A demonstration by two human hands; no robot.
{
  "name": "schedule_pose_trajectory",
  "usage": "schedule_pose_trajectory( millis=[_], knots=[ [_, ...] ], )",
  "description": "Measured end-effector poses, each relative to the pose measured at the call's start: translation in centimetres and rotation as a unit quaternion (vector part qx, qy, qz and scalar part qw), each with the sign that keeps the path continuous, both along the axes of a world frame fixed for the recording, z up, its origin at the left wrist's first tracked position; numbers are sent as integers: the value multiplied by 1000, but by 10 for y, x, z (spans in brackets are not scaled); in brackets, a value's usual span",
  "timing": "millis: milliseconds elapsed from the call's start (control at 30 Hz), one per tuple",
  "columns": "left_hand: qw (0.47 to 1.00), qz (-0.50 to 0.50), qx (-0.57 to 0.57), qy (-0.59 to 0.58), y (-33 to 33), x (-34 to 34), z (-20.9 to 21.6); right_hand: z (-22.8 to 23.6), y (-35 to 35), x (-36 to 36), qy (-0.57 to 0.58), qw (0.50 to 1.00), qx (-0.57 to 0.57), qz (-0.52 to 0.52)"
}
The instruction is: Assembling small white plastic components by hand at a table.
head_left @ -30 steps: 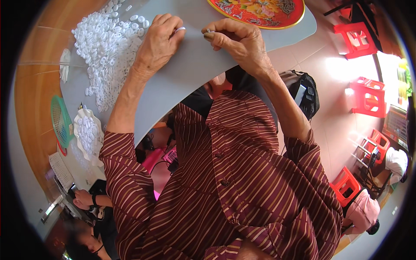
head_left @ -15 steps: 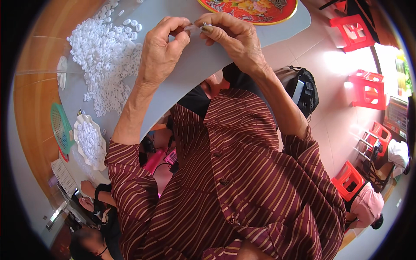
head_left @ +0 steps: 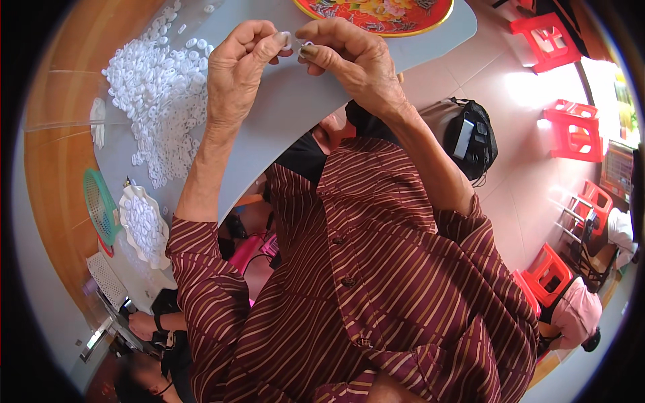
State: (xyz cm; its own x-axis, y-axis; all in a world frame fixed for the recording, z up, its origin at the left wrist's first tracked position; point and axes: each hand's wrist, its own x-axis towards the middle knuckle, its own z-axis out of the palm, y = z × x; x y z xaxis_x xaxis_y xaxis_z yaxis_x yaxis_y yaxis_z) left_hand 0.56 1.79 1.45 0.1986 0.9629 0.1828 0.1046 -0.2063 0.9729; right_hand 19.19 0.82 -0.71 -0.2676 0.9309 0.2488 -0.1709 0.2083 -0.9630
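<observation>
Above the grey table my two hands are raised close together, fingertips almost meeting. My left hand is closed in a pinch on a small white oval plastic piece, its thumb lying along it. Thumb and fingers of my right hand pinch a tiny whitish piece, mostly covered by the fingertips. Left of my left hand spreads a big pile of white oval plastic pieces, some showing holes. Beyond my right hand lies a red floral tray with small silvery metal pieces in it.
A white scalloped dish of white pieces and a green basket stand at the left. Another person's hand is at lower left. A black bag and red stools are on the right.
My left thumb has straightened over the white oval piece, and the left hand has shifted slightly left. My right hand keeps its pinch, a little lower relative to the left. The view has shifted slightly.
</observation>
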Motion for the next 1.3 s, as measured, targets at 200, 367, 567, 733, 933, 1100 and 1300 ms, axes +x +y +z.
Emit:
schedule_pose_trajectory(
  millis=[200, 367, 567, 733, 933, 1100, 1300],
  knots=[
    [1000, 8, -18, -21, 1, 2, 4, 4, -1, 0, -13, 1000, -12, 3],
    [1000, -7, -2, -6, -1, 5, 7, 4, -2, -1, -4, 1000, -10, -7],
    [998, -5, 55, 36, 0, 8, 9, 1, -1, -2, 8, 1000, -1, -14],
    [986, -28, 103, 127, 2, 10, 11, -1, 0, -4, 14, 1000, 6, -20],
    [984, 34, 98, 142, -7, 17, 13, -2, 0, -6, 47, 998, -16, -28],
    [982, 11, 91, 163, -11, 20, 10, -3, 1, -4, 11, 1000, 22, -12],
    [979, 34, 114, 165, -13, 21, 3, -1, -3, -8, 17, 999, 9, -45]
  ],
)
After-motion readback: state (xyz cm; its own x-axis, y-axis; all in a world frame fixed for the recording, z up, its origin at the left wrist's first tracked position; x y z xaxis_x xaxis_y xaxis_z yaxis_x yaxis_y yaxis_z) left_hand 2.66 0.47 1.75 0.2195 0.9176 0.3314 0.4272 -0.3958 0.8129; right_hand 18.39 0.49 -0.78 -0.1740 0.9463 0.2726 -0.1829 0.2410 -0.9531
